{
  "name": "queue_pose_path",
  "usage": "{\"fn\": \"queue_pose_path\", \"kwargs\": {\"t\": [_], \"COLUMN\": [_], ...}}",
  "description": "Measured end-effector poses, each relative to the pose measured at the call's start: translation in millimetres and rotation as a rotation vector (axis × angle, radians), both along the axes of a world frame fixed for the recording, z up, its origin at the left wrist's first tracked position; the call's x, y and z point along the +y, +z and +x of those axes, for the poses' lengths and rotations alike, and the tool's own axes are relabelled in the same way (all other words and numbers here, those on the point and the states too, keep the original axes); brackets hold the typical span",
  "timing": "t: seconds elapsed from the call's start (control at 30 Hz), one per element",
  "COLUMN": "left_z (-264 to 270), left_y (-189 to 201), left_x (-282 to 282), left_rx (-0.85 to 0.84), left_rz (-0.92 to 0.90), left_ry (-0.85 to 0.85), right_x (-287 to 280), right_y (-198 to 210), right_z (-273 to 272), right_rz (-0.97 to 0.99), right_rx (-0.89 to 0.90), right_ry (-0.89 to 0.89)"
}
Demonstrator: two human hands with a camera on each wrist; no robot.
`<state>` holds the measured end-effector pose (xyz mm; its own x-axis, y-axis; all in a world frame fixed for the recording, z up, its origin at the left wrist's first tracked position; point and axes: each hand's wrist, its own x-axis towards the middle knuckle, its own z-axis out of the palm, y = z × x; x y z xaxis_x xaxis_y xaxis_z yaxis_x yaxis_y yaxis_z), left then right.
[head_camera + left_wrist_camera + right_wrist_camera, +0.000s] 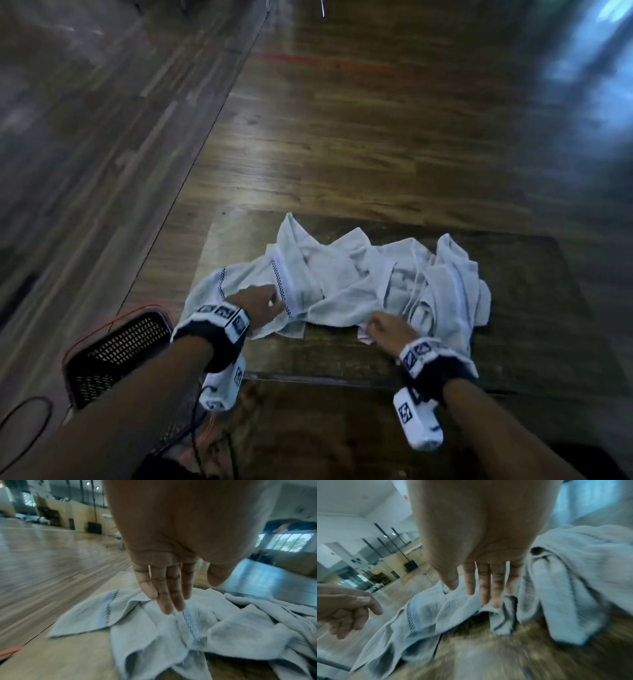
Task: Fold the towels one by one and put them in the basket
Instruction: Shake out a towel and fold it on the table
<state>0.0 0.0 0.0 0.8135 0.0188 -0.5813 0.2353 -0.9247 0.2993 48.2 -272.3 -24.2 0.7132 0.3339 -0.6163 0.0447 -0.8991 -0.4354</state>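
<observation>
A heap of crumpled pale grey towels with dark checked stripes lies on a low dark wooden table. My left hand hovers over the heap's left part; in the left wrist view its fingers point straight down at the towels and hold nothing. My right hand is at the heap's near edge. In the right wrist view its fingers are stretched out, tips just above a fold of towel. The left hand shows there too, loosely curled and empty.
A black mesh basket with a red rim stands on the floor left of the table, beside my left forearm. Black cables loop on the floor near it. Wooden floor stretches beyond the table.
</observation>
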Motion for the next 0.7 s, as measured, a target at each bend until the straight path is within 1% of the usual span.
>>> {"fn": "queue_pose_path", "kwargs": {"t": [0.07, 0.13, 0.17, 0.27, 0.33, 0.37, 0.4, 0.47, 0.5, 0.6, 0.7], "left_z": [17.2, 33.7, 36.9, 31.8, 34.1, 22.9, -32.2, -34.9, -44.9, -105.2, -147.5], "left_y": [-21.5, -34.7, -41.3, -64.7, -62.1, -66.4, -60.4, -68.7, -68.7, -39.8, -5.1], "left_x": [-3.3, -7.7, -10.1, -12.7, -13.9, -14.1, -16.9, -12.3, -11.7, -16.3, -20.3], "left_rx": [-0.123, -0.178, -0.194, -0.278, -0.279, -0.309, -0.445, -0.456, -0.444, -0.408, -0.451], "left_rz": [0.050, 0.092, 0.108, 0.190, 0.201, 0.204, 0.241, 0.202, 0.189, 0.218, 0.313], "left_ry": [-0.043, -0.089, -0.113, -0.133, -0.118, -0.105, -0.099, -0.097, -0.082, -0.096, -0.139], "right_x": [9.6, 15.9, 18.2, 15.1, 9.1, 6.3, 0.8, 1.3, 2.2, -5.6, -9.4], "right_y": [-20.4, -32.4, -39.1, -65.0, -65.5, -69.0, -58.5, -65.1, -62.3, -39.8, -7.1], "right_z": [21.8, 44.6, 49.8, 45.3, 49.7, 39.0, -9.1, -10.6, -23.0, -86.5, -134.1], "right_rz": [0.059, 0.092, 0.109, 0.142, 0.146, 0.152, 0.196, 0.221, 0.215, 0.208, 0.171], "right_rx": [-0.106, -0.211, -0.243, -0.329, -0.348, -0.360, -0.450, -0.408, -0.390, -0.346, -0.383], "right_ry": [-0.051, -0.064, -0.041, -0.002, -0.036, -0.050, 0.005, -0.020, -0.023, 0.032, 0.123]}}
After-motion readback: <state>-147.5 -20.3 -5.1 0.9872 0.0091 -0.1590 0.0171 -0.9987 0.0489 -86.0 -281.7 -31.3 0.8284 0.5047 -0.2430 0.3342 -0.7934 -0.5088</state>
